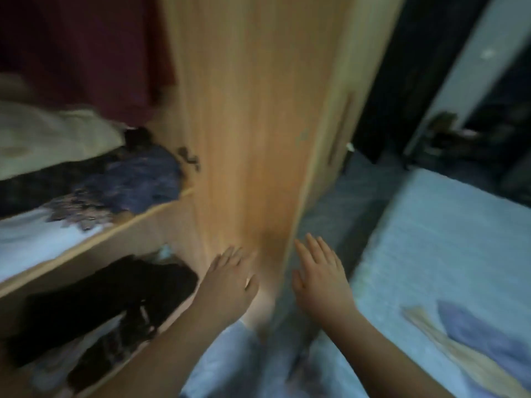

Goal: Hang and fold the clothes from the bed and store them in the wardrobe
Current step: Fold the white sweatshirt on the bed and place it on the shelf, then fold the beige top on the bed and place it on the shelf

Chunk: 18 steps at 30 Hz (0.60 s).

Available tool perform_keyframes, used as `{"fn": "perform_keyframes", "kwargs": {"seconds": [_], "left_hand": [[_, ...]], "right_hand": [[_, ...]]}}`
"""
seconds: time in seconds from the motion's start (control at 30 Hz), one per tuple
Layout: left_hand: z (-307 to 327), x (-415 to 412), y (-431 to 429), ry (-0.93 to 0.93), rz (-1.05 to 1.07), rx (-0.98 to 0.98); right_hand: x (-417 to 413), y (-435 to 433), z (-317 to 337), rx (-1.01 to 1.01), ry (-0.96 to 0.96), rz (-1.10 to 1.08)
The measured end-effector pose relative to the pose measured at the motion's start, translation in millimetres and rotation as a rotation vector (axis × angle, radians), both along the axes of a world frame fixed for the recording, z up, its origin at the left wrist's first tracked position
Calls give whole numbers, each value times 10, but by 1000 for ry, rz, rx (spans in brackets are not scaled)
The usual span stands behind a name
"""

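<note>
The view is blurred. The wooden wardrobe [258, 124] stands open on the left, its door [253, 139] swung out in the middle. My left hand [232, 277] is flat, fingers straight, by the door's inner face near its lower edge. My right hand [321, 271] is open too, empty, on the other side of the door's edge. Folded clothes fill the shelves: a cream piece [51, 136], a dark blue piece [138, 179], a white piece [34, 239], black clothes [109, 300]. A dark red garment [86, 47] hangs above. On the bed [431, 239] lie a blue garment [482, 337] and a wooden hanger [459, 360].
The bed with its pale blue sheet fills the right side, close to the wardrobe door, leaving a narrow strip of floor [344, 202] between them. A dark doorway [416, 81] and dim clutter [459, 139] lie beyond the bed at the back right.
</note>
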<state>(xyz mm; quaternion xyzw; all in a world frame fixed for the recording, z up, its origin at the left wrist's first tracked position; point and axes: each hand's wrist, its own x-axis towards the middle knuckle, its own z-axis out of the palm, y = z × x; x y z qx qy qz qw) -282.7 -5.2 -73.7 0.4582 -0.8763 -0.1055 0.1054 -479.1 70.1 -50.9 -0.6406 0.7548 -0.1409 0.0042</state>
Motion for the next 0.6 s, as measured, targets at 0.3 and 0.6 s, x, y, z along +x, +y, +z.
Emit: {"fn": "perform_keyframes", "kwargs": {"seconds": [0.3, 0.6], "left_hand": [[-148, -2414, 1523, -63, -445, 49], [-335, -3625, 2238, -94, -680, 73]], "right_hand": [[-1677, 2427, -249, 22, -55, -554], [-2460, 3390, -453, 39, -162, -778]]}}
